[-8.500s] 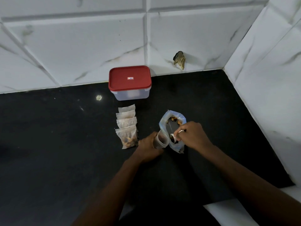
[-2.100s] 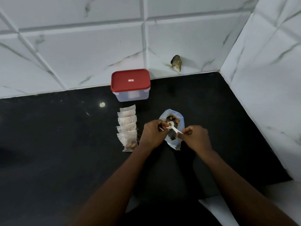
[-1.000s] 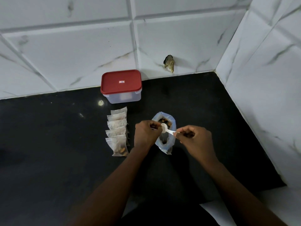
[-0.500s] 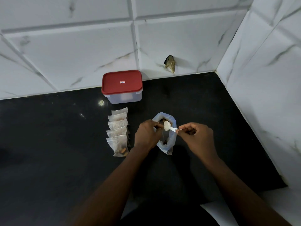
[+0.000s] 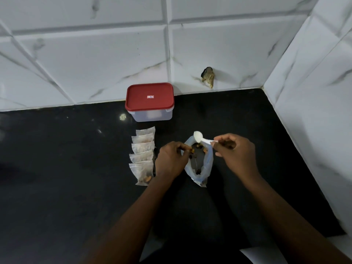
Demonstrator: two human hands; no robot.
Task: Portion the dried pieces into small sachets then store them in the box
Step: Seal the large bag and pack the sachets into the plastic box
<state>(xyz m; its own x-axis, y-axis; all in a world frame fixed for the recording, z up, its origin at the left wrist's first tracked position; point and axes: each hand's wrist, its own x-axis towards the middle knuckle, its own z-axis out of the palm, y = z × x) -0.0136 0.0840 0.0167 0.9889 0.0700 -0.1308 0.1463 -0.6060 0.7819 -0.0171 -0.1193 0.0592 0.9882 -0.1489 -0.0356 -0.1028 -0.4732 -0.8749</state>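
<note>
An open clear bag of dried pieces [image 5: 202, 165] lies on the black counter [image 5: 76, 187] between my hands. My left hand [image 5: 170, 161] sits at the bag's left rim, fingers curled and pinching a small sachet [image 5: 191, 149] that is mostly hidden; orange pieces show at the fingertips. My right hand [image 5: 235, 153] pinches the handle of a white plastic spoon [image 5: 199, 136], whose bowl hangs over the bag's far rim and looks empty. Several filled sachets [image 5: 142, 155] lie in an overlapping row left of my left hand. The box [image 5: 149, 101] stands behind them, its red lid closed.
White marbled tile walls close the counter at the back and on the right. A chipped hole [image 5: 208, 76] marks the back wall near the corner. A white surface [image 5: 257, 254] borders the counter at the bottom right.
The spoon has lifted away from my left hand's fingertips and now hangs higher, over the bag's far rim. My left hand stays at the bag's left rim.
</note>
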